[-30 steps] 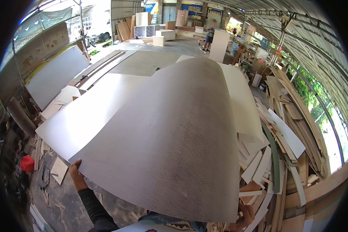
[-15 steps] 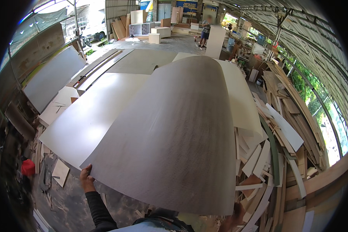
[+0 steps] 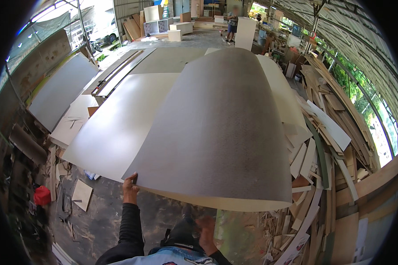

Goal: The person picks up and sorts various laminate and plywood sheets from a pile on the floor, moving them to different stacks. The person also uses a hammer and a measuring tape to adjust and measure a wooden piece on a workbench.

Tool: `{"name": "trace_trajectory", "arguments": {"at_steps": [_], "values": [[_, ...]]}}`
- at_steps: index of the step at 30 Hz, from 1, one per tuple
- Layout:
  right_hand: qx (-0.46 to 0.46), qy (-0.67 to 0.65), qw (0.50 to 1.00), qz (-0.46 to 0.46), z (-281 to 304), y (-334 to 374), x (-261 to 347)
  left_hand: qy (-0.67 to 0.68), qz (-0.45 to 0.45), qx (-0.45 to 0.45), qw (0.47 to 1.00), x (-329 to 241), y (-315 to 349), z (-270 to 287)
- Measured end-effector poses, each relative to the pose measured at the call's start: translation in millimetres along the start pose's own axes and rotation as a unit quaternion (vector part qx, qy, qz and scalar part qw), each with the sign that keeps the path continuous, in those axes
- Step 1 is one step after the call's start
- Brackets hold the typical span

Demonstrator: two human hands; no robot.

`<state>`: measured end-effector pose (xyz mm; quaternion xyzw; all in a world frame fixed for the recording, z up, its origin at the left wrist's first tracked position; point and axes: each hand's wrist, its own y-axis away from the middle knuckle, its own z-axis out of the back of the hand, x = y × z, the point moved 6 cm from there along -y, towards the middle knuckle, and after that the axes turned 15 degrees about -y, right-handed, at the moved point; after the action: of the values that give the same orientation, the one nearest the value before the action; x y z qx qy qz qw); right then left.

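A large, thin grey sheet (image 3: 221, 132) arches up in front of me, bending over its whole length. My left hand (image 3: 129, 187) grips its near left corner, arm in a black sleeve. My right hand (image 3: 205, 229) is blurred, low near my body under the sheet's near edge, apart from it; I cannot tell whether it holds anything. Beneath the bent sheet lies a flat pale board (image 3: 119, 128) on a stack.
Offcuts and wooden strips (image 3: 323, 168) pile up on the right. Panels (image 3: 59, 88) lean at the left, a red object (image 3: 42, 195) lies on the floor. White cabinets (image 3: 245, 33) and a person (image 3: 231, 24) stand far back.
The sheet's near edge has lifted and moved farther from me. My left hand has shifted right and up with the corner. My right hand has come into view below the edge.
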<state>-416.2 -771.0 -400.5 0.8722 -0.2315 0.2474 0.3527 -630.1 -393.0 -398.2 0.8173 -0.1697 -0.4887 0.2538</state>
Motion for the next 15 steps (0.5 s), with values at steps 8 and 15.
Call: {"name": "trace_trajectory", "arguments": {"at_steps": [8,15], "values": [[-0.094,0.258,0.934,0.23,-161.1,-41.1,-48.6,-0.01,0.054,0.084,0.995,39.7,-4.7,-16.3],[-0.215,-0.134,0.932,0.258,-181.4,-77.4,-51.9,0.006,0.112,0.053,0.992,74.0,6.9,-22.4]]}}
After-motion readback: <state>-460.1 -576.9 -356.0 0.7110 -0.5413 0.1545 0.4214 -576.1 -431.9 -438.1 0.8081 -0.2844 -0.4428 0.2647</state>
